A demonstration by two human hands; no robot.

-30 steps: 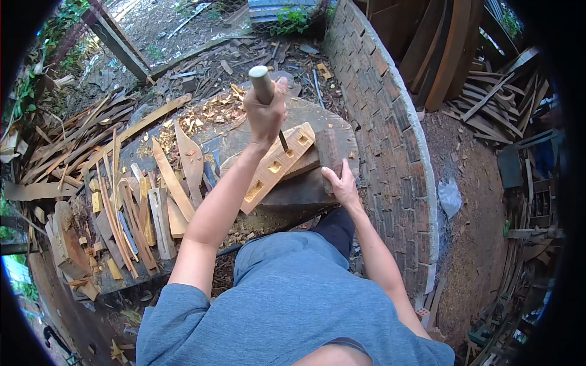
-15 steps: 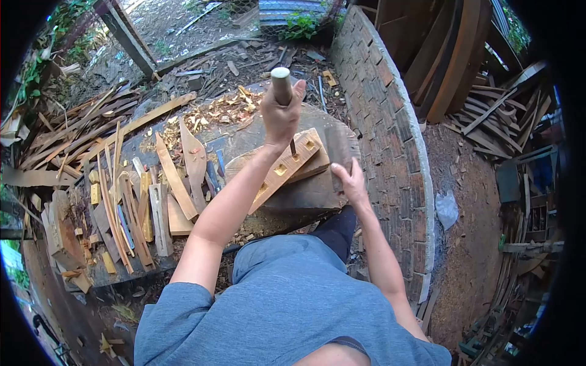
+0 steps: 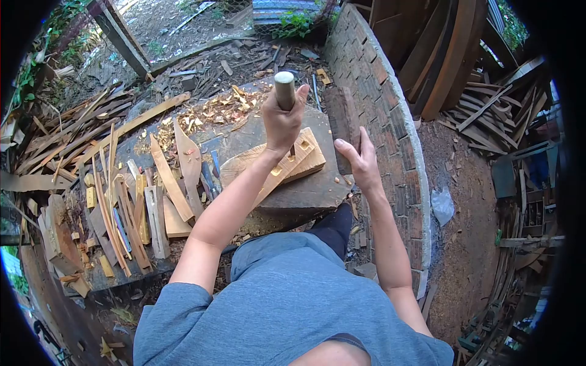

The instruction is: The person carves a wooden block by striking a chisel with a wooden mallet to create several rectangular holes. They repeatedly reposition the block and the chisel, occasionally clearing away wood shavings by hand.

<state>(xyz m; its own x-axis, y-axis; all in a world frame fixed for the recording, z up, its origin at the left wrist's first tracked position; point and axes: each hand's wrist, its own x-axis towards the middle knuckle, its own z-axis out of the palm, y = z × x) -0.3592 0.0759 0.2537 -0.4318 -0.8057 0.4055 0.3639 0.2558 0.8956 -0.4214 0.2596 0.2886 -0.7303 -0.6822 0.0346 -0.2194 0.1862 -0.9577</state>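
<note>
My left hand (image 3: pixel 283 124) is closed around the upright handle of a chisel (image 3: pixel 285 90). Its dark blade shows below the fist, against a pale wooden bar (image 3: pixel 310 160) cut with several square holes; the fist and forearm hide part of the bar. My right hand (image 3: pixel 360 161) grips the near end of a dark, flat wooden mallet (image 3: pixel 343 116), thumb on the left side and fingers on the right. That mallet is raised to the right of the chisel, apart from it. Under the bar is a thick wooden chopping block (image 3: pixel 323 189).
A low brick wall (image 3: pixel 390 128) runs close along my right side. To the left lie several wood strips (image 3: pixel 168 177), shaped pieces and blue-handled tools (image 3: pixel 210 171). Wood chips (image 3: pixel 235 100) cover the far side of the work surface. Beyond the wall lies a plastic bag (image 3: pixel 442 205).
My right hand has moved up and slightly right with the mallet, away from the chisel. My left hand stays nearly in place on the chisel, while the view has shifted slightly.
</note>
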